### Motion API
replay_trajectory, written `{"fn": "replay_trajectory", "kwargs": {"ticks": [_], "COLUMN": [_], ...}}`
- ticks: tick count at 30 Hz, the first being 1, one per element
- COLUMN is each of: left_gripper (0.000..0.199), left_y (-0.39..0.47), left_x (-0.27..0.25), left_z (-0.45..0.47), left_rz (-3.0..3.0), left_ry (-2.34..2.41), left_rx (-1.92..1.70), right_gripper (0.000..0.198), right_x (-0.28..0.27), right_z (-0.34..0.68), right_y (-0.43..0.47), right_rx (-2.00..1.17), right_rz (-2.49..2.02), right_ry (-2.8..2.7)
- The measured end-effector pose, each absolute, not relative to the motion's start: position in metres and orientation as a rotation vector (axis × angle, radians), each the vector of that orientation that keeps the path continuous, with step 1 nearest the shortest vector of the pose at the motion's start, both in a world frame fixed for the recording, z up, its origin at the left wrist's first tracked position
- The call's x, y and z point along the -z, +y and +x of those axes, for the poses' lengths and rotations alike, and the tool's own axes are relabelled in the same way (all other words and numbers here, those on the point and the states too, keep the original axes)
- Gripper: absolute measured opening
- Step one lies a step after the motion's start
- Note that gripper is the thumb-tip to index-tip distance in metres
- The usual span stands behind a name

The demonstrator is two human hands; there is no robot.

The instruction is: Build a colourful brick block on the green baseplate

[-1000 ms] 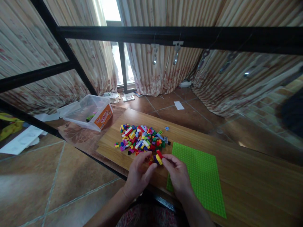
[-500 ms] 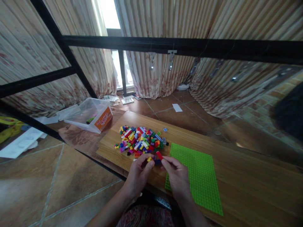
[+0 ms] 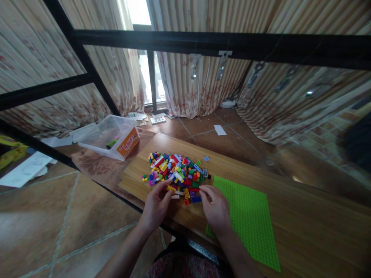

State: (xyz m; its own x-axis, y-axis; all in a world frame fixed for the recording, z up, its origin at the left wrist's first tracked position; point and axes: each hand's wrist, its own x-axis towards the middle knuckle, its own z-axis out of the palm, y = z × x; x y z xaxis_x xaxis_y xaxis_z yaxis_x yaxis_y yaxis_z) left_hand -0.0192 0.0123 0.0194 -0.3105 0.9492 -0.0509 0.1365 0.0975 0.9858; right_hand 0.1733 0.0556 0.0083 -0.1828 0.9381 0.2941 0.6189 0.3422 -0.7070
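My left hand is at the near edge of a pile of coloured toy bricks. A yellow brick shows between its thumb and forefinger. My right hand is over the left side of the green baseplate, with its fingertips closed at the end of a long red brick. Between the hands lie a yellow-orange brick, a purple brick, a small red-orange brick and a dark blue brick.
The bricks and baseplate are on a long wooden board. A clear plastic box with an orange label stands beyond its left end. Dark metal rails cross in front of striped curtains. Papers lie on the tiled floor.
My hands have moved apart: the left went left to the pile's near edge, the right slightly right. The red brick now lies lower and flatter. Bricks between the hands have come into view.
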Motion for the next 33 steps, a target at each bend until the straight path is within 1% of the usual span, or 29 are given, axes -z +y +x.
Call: {"fn": "replay_trajectory", "kwargs": {"ticks": [7,10,13,18,21,24,29,33], "left_gripper": [0.032,0.029,0.027,0.028,0.028,0.023,0.024,0.028], "left_y": [0.011,0.008,0.003,-0.006,-0.010,-0.016,-0.032,-0.035], "left_x": [-0.020,-0.026,-0.030,-0.026,-0.024,-0.025,-0.022,-0.015], "left_z": [-0.012,-0.009,-0.003,0.022,0.037,0.040,0.015,-0.005], "left_rz": [1.065,1.095,1.145,1.217,1.283,1.361,1.335,1.251], "left_ry": [1.529,1.488,1.456,1.374,1.356,1.370,1.482,1.564], "left_rx": [-1.318,-1.267,-1.210,-1.151,-1.112,-1.023,-0.939,-1.008], "right_gripper": [0.021,0.017,0.021,0.038,0.044,0.040,0.025,0.028], "right_x": [-0.011,-0.015,-0.022,-0.028,-0.027,-0.029,-0.031,-0.025], "right_z": [0.180,0.179,0.182,0.201,0.213,0.218,0.197,0.176], "right_y": [0.039,0.037,0.032,0.020,0.015,0.011,0.010,0.021], "right_rx": [-0.528,-0.582,-0.754,-1.219,-1.320,-1.283,-1.081,-0.827], "right_rz": [-1.357,-1.372,-1.381,-1.432,-1.422,-1.470,-1.475,-1.425], "right_ry": [-2.156,-2.126,-1.939,-1.337,-1.129,-1.215,-1.795,-2.119]}}
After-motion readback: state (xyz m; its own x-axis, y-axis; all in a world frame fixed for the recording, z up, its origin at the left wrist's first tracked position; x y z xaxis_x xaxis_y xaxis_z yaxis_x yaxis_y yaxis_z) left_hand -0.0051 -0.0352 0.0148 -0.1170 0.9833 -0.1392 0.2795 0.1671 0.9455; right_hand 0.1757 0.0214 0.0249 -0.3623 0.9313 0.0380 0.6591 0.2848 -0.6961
